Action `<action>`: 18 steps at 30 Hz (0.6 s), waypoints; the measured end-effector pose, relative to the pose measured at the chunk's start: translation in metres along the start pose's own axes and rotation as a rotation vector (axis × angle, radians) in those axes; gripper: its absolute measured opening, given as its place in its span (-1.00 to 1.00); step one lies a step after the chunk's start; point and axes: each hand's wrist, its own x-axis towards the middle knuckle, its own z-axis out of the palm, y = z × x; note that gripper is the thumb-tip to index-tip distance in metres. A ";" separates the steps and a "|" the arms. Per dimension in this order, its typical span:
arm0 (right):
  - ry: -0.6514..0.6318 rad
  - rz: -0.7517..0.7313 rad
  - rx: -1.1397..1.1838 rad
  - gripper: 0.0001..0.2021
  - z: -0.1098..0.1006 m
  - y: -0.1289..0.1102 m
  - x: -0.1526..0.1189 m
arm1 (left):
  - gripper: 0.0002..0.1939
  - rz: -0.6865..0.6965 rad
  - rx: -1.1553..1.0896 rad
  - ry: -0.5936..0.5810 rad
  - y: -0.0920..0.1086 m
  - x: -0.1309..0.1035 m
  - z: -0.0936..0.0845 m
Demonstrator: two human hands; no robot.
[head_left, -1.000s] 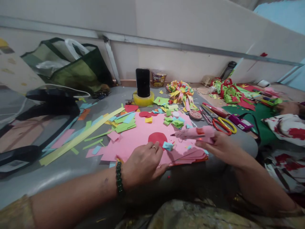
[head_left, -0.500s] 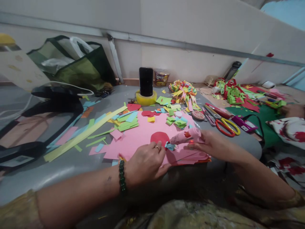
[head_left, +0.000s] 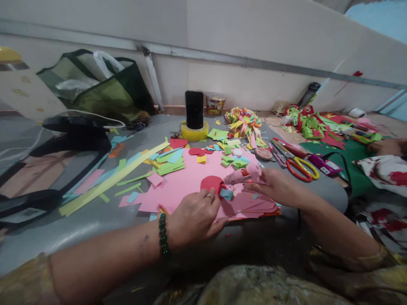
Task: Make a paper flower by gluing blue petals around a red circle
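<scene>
My right hand point(head_left: 280, 186) grips a pink hot glue gun point(head_left: 245, 174). Its nozzle points left, at the right edge of a red paper circle point(head_left: 210, 183). The lower edge of that circle is pinched under the fingers of my left hand point(head_left: 197, 214), which rests on a stack of pink paper point(head_left: 181, 186). A small folded blue paper piece point(head_left: 227, 194) sits at the circle's right edge, just below the nozzle. Folded green paper pieces point(head_left: 237, 162) lie behind the glue gun.
A phone point(head_left: 194, 110) stands in a yellow tape roll point(head_left: 200, 132). Scissors point(head_left: 299, 165) and a purple box cutter point(head_left: 324, 164) lie at right. A ruffled paper decoration point(head_left: 244, 120) sits at the back. A lamp base point(head_left: 76, 131) stands left. Another person's arm point(head_left: 389, 147) is far right.
The glue gun has shifted slightly left and its nozzle has moved off the blue piece to the circle's edge, leaving the blue piece more visible. My left hand stays put.
</scene>
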 end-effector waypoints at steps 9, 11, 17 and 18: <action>-0.074 0.000 -0.025 -0.48 -0.010 -0.002 -0.005 | -0.57 -0.010 0.005 -0.040 0.001 0.001 -0.001; -0.066 -0.025 -0.027 -0.49 -0.012 -0.003 -0.006 | -0.58 -0.007 0.005 -0.042 0.001 0.002 -0.001; 0.030 -0.014 -0.028 -0.52 -0.007 -0.002 -0.002 | -0.58 0.001 0.015 -0.028 0.000 0.002 -0.001; 0.029 0.001 -0.037 -0.52 -0.005 -0.001 -0.001 | -0.58 -0.004 0.008 -0.020 0.000 0.002 -0.001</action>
